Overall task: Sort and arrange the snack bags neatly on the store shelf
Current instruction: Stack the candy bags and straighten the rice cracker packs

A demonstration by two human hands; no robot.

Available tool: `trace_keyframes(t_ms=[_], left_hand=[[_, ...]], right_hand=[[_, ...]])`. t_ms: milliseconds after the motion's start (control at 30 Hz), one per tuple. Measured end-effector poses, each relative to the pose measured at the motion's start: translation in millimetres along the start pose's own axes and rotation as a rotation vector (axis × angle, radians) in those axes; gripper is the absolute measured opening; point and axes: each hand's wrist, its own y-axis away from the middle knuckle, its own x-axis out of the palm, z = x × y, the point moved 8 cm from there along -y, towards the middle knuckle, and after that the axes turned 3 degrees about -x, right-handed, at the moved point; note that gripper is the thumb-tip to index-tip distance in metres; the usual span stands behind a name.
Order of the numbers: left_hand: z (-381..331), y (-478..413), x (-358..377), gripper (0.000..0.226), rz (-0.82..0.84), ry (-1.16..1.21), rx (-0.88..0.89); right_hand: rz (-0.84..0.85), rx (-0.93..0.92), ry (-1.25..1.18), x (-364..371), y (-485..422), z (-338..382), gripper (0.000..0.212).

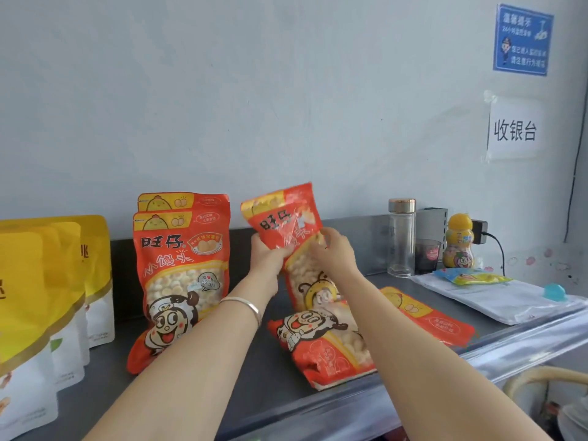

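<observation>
I hold one glossy red-and-orange snack bag (288, 224) with a clear window of small round biscuits upright above the dark grey metal shelf (254, 370), tilted a little to the left. My left hand (267, 253) pinches its left edge at mid-height, and my right hand (334, 253) pinches the right edge at the same level, so both grips are pressed onto the bag. A thin silver bangle (243, 305) sits on my left wrist.

Just to the left, two matching red snack bags (181, 268) stand one behind the other, leaning back. Below my right forearm another red snack bag (324, 338) lies flat on the shelf near its front edge. At far left stand yellow-and-white pouches (41, 297) in a row. To the right, near the wall, a clear glass bottle (401, 238) stands upright.
</observation>
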Motion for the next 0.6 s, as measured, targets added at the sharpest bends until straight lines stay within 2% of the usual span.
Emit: trace_keyframes(t_ms=[133, 300, 400, 500, 600], left_hand=[[-56.6, 21.8, -7.7, 0.043, -0.052, 0.002, 0.259], [-88.4, 47.1, -44.8, 0.038, -0.186, 0.072, 0.385], [-93.7, 63.7, -69.2, 0.038, -0.246, 0.129, 0.388], [-94.7, 75.9, -91.4, 0.035, -0.262, 0.108, 0.366], [-97.7, 87.0, -112.8, 0.033, -0.265, -0.005, 0.354]], right_hand=[[-0.009, -0.017, -0.132, -10.6, 8.5, 16.4, 0.066], [0.233, -0.028, -0.437, 13.1, 32.9, 44.6, 0.085], [0.415, -0.079, -0.612, 36.4, 54.1, 66.3, 0.066], [0.454, -0.120, -0.669, 52.9, 70.7, 81.5, 0.045], [0.445, -0.112, -0.722, 69.5, 84.4, 88.6, 0.052]])
